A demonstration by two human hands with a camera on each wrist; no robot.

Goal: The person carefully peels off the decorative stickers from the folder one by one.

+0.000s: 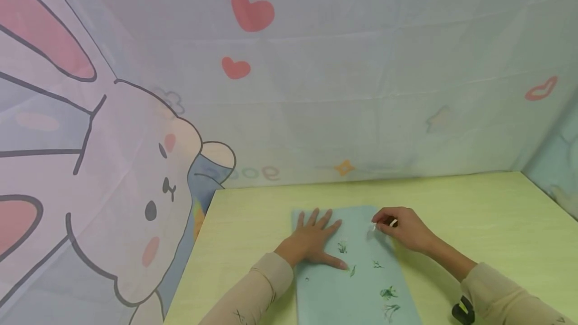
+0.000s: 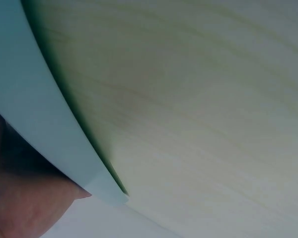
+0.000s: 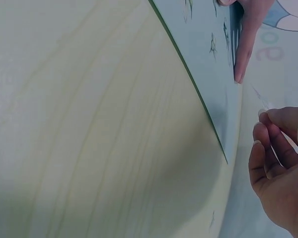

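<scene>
Beige sleeves come first to my eye, the left one (image 1: 253, 290) low in the middle and the right one (image 1: 501, 295) off to the side, with a dark object (image 1: 462, 311) just beside the right cuff. Beyond them a pale blue sheet (image 1: 325, 300) lies on the yellow-green tabletop (image 1: 474, 204), its long side running away from the person.

Across the far left part of that sheet rests the left hand (image 1: 311, 242), palm down, its grip wide apart: fingers spread toward the far edge, thumb stretched out to the right. The right hand's (image 1: 408, 229) grip is together, thumb and fingertips clamped on a small clear piece (image 1: 374, 226). That piece is near the sheet's right edge, toward the far end; I cannot tell whether it touches the surface.

Several green plant pictures (image 1: 388, 293) dot the sheet, some just beside the left thumb, others nearer the person along the right side.

Behind the tabletop hangs a pale printed cloth (image 1: 316, 129). A big cartoon rabbit (image 1: 131, 164) lies sideways across its left part, and two red hearts (image 1: 253, 12) sit above an orange star (image 1: 345, 168).
</scene>
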